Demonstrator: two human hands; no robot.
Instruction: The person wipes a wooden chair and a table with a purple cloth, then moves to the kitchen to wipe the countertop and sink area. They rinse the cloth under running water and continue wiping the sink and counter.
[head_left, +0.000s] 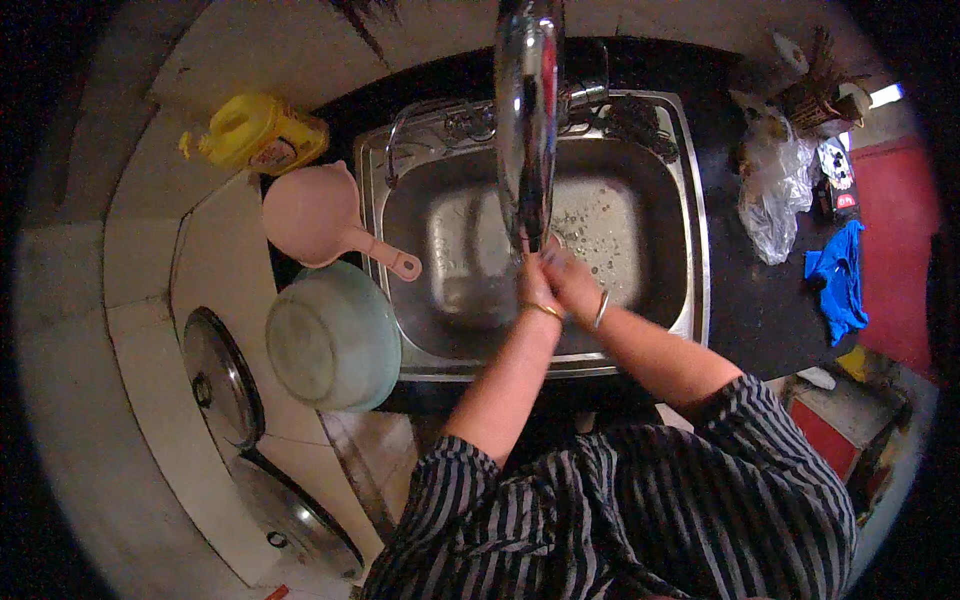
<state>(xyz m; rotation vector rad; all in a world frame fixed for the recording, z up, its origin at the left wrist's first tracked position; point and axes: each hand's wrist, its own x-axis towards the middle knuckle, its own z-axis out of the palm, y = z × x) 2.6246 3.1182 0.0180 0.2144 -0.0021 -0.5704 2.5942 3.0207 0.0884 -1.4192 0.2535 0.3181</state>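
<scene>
Over the stainless steel sink (660, 300), my left hand (533, 279) and my right hand (574, 283) touch each other. Both are directly below the end of a chrome faucet spout (527, 135), which covers part of the fingers. Blur hides how the fingers lie and whether anything is between them. A gold bangle (546, 308) circles my left wrist, a silver-coloured one (601, 310) my right. Water drops (596, 232) dot the basin floor beyond my right hand.
Left of the sink are a pink plastic dipper (311, 214), its handle over the rim, an upturned pale green basin (330, 337) and a yellow jug (262, 135). Pot lids (225, 375) lean farther left. A plastic bag (776, 202) and blue cloth (840, 285) lie on the right counter.
</scene>
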